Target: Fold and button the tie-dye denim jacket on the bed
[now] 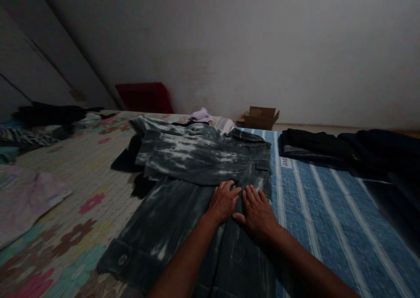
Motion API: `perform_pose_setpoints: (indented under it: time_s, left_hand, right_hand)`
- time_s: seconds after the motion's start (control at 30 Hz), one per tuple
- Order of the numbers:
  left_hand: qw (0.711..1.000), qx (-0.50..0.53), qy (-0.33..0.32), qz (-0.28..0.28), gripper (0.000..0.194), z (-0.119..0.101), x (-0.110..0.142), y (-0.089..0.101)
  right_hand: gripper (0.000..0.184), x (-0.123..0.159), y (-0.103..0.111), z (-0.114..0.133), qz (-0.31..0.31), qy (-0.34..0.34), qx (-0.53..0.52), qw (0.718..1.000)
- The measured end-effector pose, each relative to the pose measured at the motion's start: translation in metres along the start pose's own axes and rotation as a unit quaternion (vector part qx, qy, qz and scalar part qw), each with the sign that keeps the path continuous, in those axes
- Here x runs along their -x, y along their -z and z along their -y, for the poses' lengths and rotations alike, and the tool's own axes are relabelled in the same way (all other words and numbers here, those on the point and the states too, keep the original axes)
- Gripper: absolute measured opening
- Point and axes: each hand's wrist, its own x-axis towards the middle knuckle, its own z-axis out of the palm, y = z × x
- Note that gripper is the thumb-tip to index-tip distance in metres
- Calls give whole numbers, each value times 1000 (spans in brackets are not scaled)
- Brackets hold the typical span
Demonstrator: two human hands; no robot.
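A dark grey-green tie-dye denim jacket (177, 210) with pale streaks lies spread in front of me. One sleeve (193, 151) is laid across its upper part, and a metal button shows on the cuff at lower left. My left hand (224, 201) rests on the cloth just below the sleeve, fingers bent and pressed on the fabric. Right beside it, my right hand (257, 210) lies flat on the jacket, its fingers stretched out. Neither hand has cloth visibly gripped in it.
Folded dark clothes (315, 145) are stacked at right on a blue striped cover (328, 201). A floral quilt (82, 219) spreads at left, bearing a pale pink garment (29, 197) and a dark clothes pile (52, 114). Along the wall stand a cardboard box (260, 117) and red object (144, 97).
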Motion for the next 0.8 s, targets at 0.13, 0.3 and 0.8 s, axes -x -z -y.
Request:
perform_pose_setpoints:
  time_s: [0.13, 0.3, 0.8]
  left_hand:
    - [1000, -14, 2, 5, 33, -2, 0, 0]
    - [1000, -23, -3, -5, 31, -2, 0, -1]
    - [1000, -24, 1, -6, 31, -2, 0, -3]
  right_hand:
    - [84, 3, -2, 2, -16, -17, 20, 1000]
    - [80, 8, -1, 3, -29, -22, 37, 999]
    - [69, 17, 10, 5, -45, -16, 41, 998]
